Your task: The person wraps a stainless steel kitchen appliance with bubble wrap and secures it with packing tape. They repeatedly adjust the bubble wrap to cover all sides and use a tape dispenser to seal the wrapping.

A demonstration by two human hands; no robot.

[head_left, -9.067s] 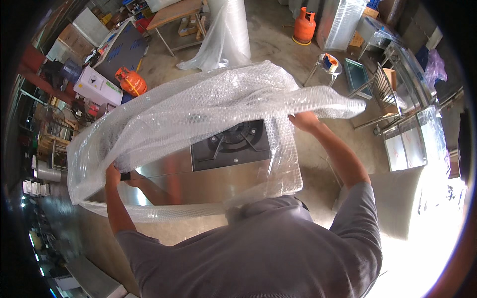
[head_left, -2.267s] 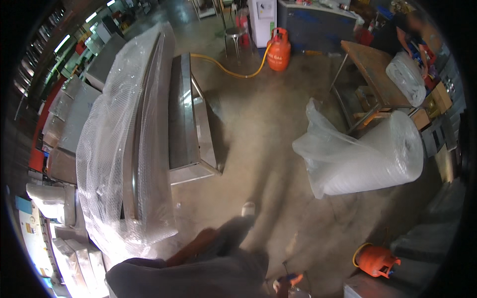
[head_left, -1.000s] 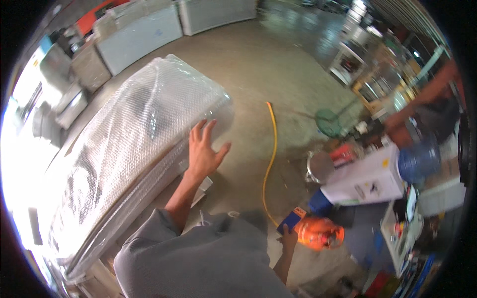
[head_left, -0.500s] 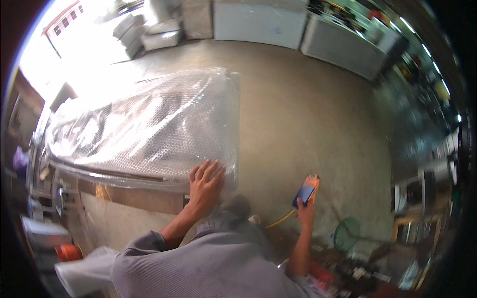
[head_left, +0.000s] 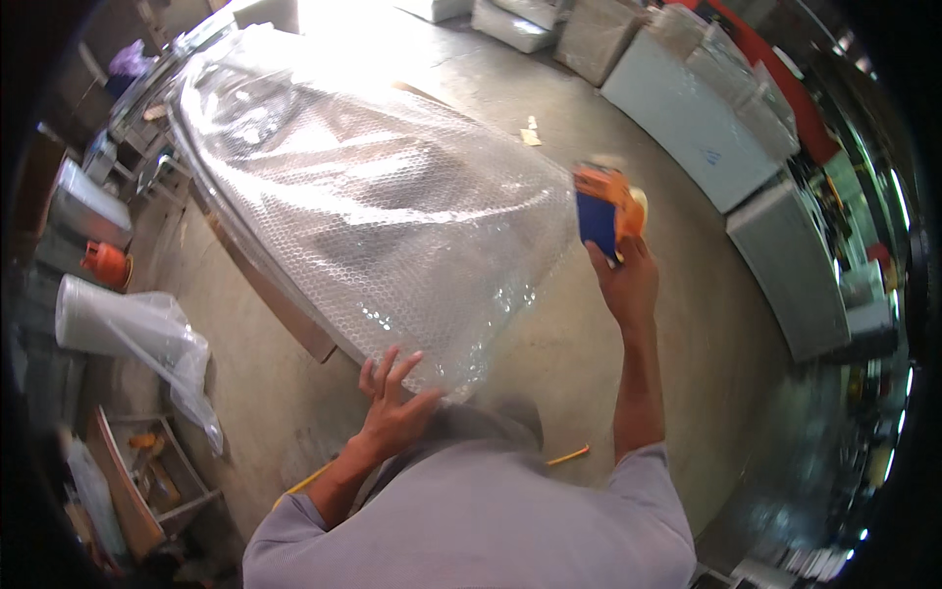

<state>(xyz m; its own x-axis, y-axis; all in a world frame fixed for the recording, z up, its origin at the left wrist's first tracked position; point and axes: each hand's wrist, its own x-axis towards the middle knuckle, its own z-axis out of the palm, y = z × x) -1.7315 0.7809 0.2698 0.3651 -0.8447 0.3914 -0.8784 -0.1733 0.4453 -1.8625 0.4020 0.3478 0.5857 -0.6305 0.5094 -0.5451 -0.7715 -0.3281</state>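
Clear bubble wrap [head_left: 392,211] covers a long, flat item that reaches from near my body to the far left. At its near corner, my left hand [head_left: 394,404] rests with fingers spread, touching the wrap and gripping nothing. My right hand [head_left: 626,280], closed, holds up what looks like an orange and blue tape dispenser [head_left: 610,204] beside the right edge of the wrap. A pale round part shows on the dispenser's right side. The tool is slightly blurred, and its grip is partly hidden by my fingers.
A plastic roll [head_left: 108,314] and a wooden frame [head_left: 137,481] lie on the left floor, near an orange gas cylinder [head_left: 106,263]. Large white panels [head_left: 677,118] stand along the right. A yellow hose [head_left: 569,455] lies near my body.
My view has turned left. My right hand has raised the tape dispenser from low on the right to beside the wrap's right edge. My left hand stays at the near corner.
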